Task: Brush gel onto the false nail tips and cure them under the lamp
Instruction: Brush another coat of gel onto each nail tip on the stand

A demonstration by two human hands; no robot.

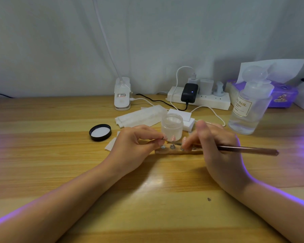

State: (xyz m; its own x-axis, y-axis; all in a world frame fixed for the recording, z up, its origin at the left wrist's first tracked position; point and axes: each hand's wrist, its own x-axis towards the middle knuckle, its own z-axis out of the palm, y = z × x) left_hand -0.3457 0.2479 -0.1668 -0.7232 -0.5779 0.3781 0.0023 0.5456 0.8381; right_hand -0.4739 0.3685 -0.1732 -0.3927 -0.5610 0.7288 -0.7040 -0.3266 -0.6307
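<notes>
So here both hands are busy right over the little nail stand [178, 151] sitting on the worktop [60, 172]. The left hand [137, 142] has its fingertips pinched together on what looks like one of the small metal pegs at the left end of the stand, though it's too small to say exactly what's between them. The right hand [216, 142] is curled around a long brown brush [247, 149], handle sticking out to the right, tip down among the false nail tips [173, 138] standing on their pegs.

What worries me:

- The open gel jar [172, 127] is just behind the stand, almost touching the fingers. One twitch of either hand and it could tip, and gel on wood is no fun. Its black lid [100, 132] is off to the left, so nothing would stop a spill.
- There's purple light spilling in from the right edge of the view and along both arms. The lamp itself isn't in view, but if that light is the curing one, gel on the bristles or in the open jar could start to harden.
- The tips are crowded close, so the brush could easily smear a neighbour or knock one off its peg.
- The tall clear bottle [249, 107] stands near the brush handle's end; a wide swing might clip it.
</notes>
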